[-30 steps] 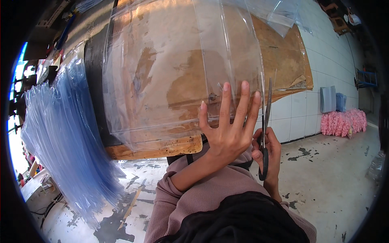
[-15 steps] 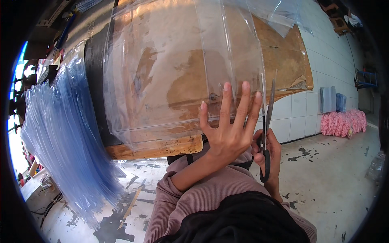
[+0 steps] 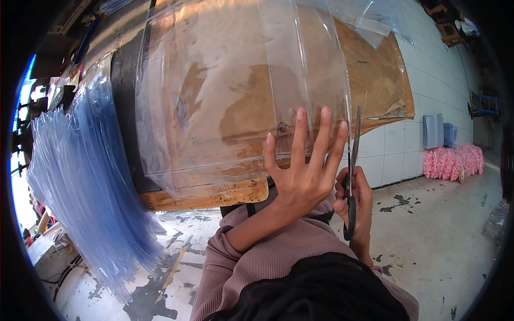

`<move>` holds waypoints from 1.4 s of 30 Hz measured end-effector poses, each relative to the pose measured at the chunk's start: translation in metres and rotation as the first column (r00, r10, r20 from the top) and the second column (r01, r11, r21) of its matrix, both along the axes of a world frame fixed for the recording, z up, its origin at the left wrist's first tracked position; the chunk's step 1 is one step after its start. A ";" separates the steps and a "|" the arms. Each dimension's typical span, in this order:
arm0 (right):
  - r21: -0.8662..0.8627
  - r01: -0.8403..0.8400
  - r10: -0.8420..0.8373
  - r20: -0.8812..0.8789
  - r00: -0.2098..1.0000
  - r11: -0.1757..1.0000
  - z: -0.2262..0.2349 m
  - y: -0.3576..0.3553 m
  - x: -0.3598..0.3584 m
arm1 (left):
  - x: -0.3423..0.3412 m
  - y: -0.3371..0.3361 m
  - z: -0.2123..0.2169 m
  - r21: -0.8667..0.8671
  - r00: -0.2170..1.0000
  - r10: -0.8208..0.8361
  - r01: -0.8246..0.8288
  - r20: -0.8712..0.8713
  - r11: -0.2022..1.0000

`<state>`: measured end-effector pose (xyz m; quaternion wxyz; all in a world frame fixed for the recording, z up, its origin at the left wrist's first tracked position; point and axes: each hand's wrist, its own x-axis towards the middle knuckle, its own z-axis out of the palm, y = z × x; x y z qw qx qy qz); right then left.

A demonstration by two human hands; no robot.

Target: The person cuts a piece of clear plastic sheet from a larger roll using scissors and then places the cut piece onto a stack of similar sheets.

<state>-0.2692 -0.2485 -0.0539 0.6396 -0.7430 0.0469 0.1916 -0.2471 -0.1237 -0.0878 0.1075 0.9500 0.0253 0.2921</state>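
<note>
A clear plastic sheet (image 3: 214, 112) with folds along its right part lies over the brown, worn work table. My left hand (image 3: 305, 176) rests on the sheet's near right corner, fingers spread and pointing away from me. Just to its right, my right hand (image 3: 363, 206) grips a pair of black-handled scissors (image 3: 350, 214). Their blades point away from me along the sheet's right edge and stand slightly apart. Some of the right fingers are hidden behind the handles.
Bluish plastic sheets (image 3: 91, 187) hang in a thick bundle at the table's left. More clear plastic (image 3: 369, 21) lies at the far right of the brown tabletop (image 3: 375, 69). Beyond, against the tiled wall (image 3: 391, 155), sit a pink bundle (image 3: 454, 162) and blue stacks (image 3: 433, 131).
The scissor blades have closed a little toward each other. My right hand has shifted very slightly, while my left hand stays nearly in place on the sheet.
</note>
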 end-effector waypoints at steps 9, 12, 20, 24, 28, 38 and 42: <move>-0.042 0.014 -0.013 0.030 0.999 0.999 0.002 0.004 0.003 | -0.002 -0.001 0.007 -0.080 0.997 -0.021 0.016 -0.069 0.997; -0.040 0.026 -0.024 0.035 0.999 0.999 0.002 0.003 0.002 | -0.002 -0.001 0.005 -0.063 0.998 -0.020 0.016 -0.056 0.998; -0.025 0.040 -0.041 -0.017 0.999 0.999 -0.002 -0.001 -0.001 | -0.001 0.000 0.002 -0.030 1.000 -0.014 0.013 -0.027 0.999; 0.023 0.026 -0.025 -0.036 0.999 0.999 0.000 -0.001 0.002 | -0.001 0.001 0.001 -0.017 1.000 -0.019 0.018 -0.019 1.000; 0.035 0.031 -0.029 -0.039 0.999 0.999 0.003 0.001 0.004 | -0.001 0.001 0.000 0.000 1.000 -0.012 0.012 -0.006 1.000; -0.049 0.026 -0.030 -0.091 0.995 0.998 0.004 -0.003 0.001 | -0.002 0.001 0.002 -0.017 0.999 -0.015 0.014 -0.035 1.000; 0.032 0.018 -0.016 -0.040 0.999 0.999 0.001 -0.001 0.004 | -0.003 0.002 0.000 0.002 0.999 -0.025 0.025 -0.026 1.000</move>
